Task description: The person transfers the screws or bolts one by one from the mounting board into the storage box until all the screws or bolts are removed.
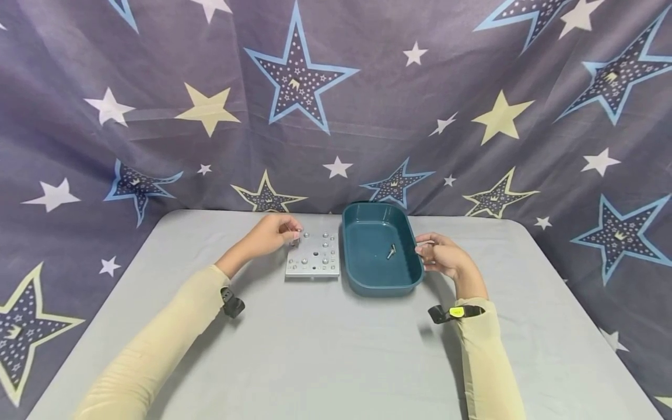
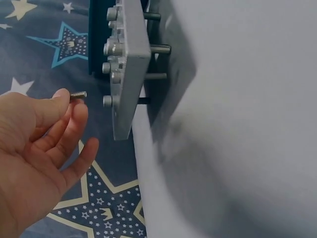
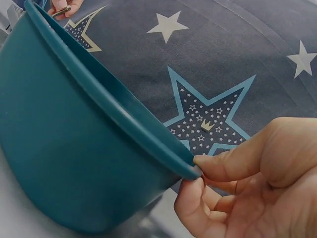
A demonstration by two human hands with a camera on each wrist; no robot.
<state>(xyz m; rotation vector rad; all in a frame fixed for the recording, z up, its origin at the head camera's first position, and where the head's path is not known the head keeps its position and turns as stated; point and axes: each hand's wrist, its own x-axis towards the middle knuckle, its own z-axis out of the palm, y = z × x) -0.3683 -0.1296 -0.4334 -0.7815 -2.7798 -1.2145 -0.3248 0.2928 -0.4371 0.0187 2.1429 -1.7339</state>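
Note:
Between thumb and fingertips my left hand [image 1: 271,235] pinches a small metal screw [image 2: 78,94], its threaded end pointing out toward the plate. That silver metal plate [image 1: 326,269] carries several screws, whose heads stand above its top while their shanks poke out below, as the left wrist view shows. The hand is over the plate's far left corner. My right hand [image 1: 443,256] grips the rim of a teal plastic bin [image 3: 99,144] at its right side, thumb on top and fingers beneath the lip. A few loose screws [image 1: 391,251] lie on the bin's floor.
The bin stands close beside the plate's right edge on a grey-covered table [image 1: 336,350]. Behind the table hangs a dark star-patterned cloth [image 1: 378,140]. Both wrists wear black straps, the right one with a yellow tag [image 1: 457,312].

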